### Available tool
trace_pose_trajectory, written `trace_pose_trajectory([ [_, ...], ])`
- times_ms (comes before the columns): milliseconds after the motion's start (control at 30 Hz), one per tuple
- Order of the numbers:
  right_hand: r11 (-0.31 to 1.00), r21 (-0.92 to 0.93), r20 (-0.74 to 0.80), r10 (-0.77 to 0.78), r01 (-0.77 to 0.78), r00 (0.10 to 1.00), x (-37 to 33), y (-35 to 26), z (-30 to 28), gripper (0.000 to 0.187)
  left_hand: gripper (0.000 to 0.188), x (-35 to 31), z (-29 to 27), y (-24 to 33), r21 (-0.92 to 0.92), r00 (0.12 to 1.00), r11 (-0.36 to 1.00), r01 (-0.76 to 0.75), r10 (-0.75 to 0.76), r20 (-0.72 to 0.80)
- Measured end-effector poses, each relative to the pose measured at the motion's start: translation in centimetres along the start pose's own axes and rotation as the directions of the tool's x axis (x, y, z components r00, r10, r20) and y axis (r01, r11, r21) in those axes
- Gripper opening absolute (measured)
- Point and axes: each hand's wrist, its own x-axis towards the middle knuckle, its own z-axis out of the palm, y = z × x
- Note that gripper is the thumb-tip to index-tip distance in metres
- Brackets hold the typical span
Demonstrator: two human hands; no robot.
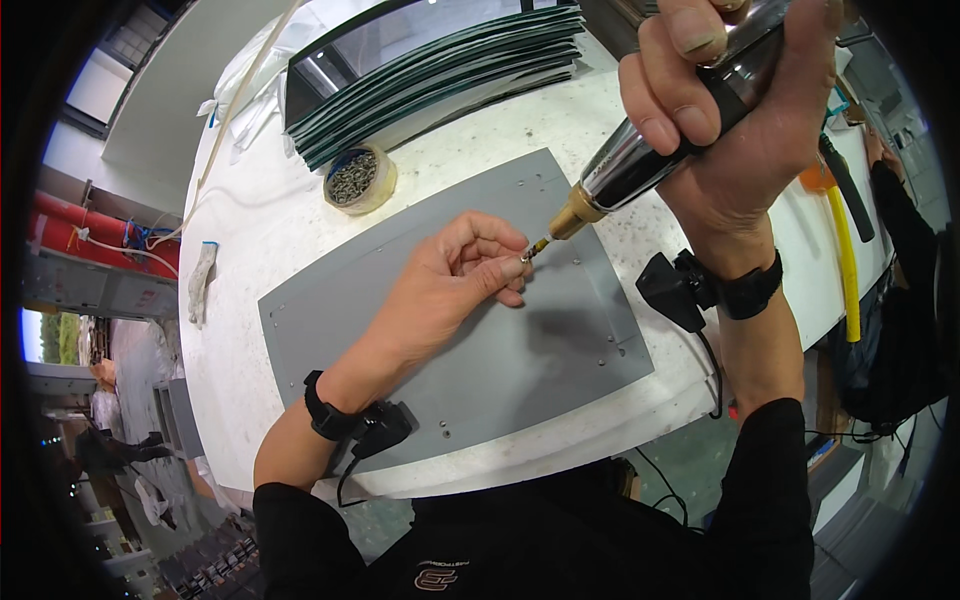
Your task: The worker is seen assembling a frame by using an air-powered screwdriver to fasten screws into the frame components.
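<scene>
My right hand (755, 165) is wrapped round a power screwdriver (622, 168) with a shiny dark body and a brass-coloured nose. The tool slants down to the left, and its bit ends at the fingertips of my left hand (440, 280). There the thumb and forefinger pinch a small screw (526, 257) against the bit tip; the fingers partly hide it. Both hands are above a flat grey panel (570, 350), which has small holes or fasteners near its edges and corners. Beyond the panel stands a round tub (378, 200) of small screws.
A white worktable (225, 380) carries the panel. Stacked dark green-edged sheets (430, 100) lie at the back. A crumpled pale strip (203, 283) is at the left. To the right are a yellow tube (843, 270), a black-handled tool (845, 185) and another person's dark sleeve (905, 215).
</scene>
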Motion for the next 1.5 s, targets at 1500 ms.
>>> trace_pose_trajectory([
  [1500, 0.800, -0.591, 0.149, 0.236, -0.105, 0.960, 0.6, 5.4, -2.3, 0.053, 0.023, -3.7, -5.3, 1.4, 0.750, 0.937, 0.661, 0.006, 0.258, -0.234],
])
